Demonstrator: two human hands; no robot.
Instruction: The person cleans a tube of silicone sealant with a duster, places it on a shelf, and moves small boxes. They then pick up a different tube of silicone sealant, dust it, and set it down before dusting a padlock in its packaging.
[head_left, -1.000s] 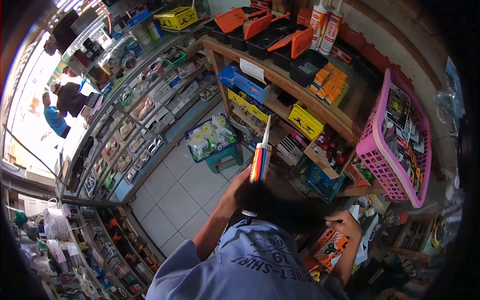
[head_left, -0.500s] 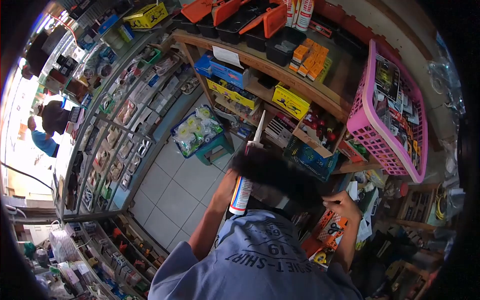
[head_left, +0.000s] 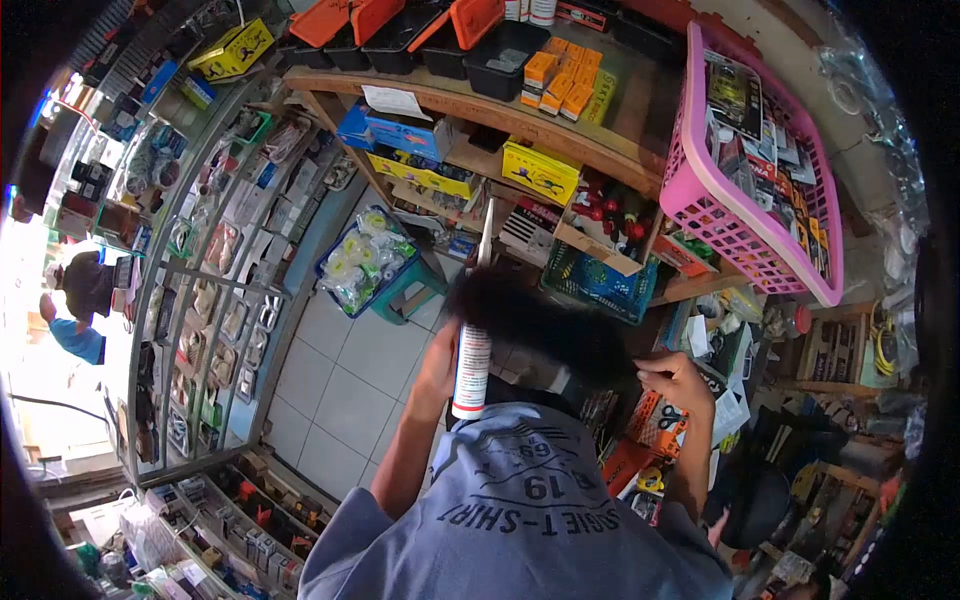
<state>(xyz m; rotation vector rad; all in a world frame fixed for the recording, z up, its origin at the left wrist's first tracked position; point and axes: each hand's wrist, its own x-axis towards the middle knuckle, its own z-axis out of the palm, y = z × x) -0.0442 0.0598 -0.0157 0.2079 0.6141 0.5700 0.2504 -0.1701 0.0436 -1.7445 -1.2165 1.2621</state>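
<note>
My left hand (head_left: pixel 437 362) is wrapped round a white cartridge (head_left: pixel 471 372) with red bands and printed text. The cartridge stands nearly upright in view, its long pale nozzle (head_left: pixel 487 232) pointing up. A blurred black shape (head_left: pixel 550 325) stretches from the cartridge towards my right hand (head_left: pixel 678 385) and hides what lies behind it. The fingertips of my right hand are pressed together at the right end of this shape. Whether they hold anything is hidden. Both forearms reach up past my blue-grey shirt (head_left: pixel 530 500).
A wooden shelf (head_left: pixel 470 95) carries black bins and orange boxes, beside a pink basket (head_left: pixel 675 170). Bagged goods (head_left: pixel 365 262) sit on a green stool (head_left: pixel 410 290). Glass display shelving (head_left: pixel 215 285) lines the left. Two people (head_left: pixel 85 290) are beyond it.
The shelves, stool and basket have shifted left and mostly upward in view. The cartridge has turned, showing printed text where coloured stripes showed before. My right hand has moved slightly up and left in view.
</note>
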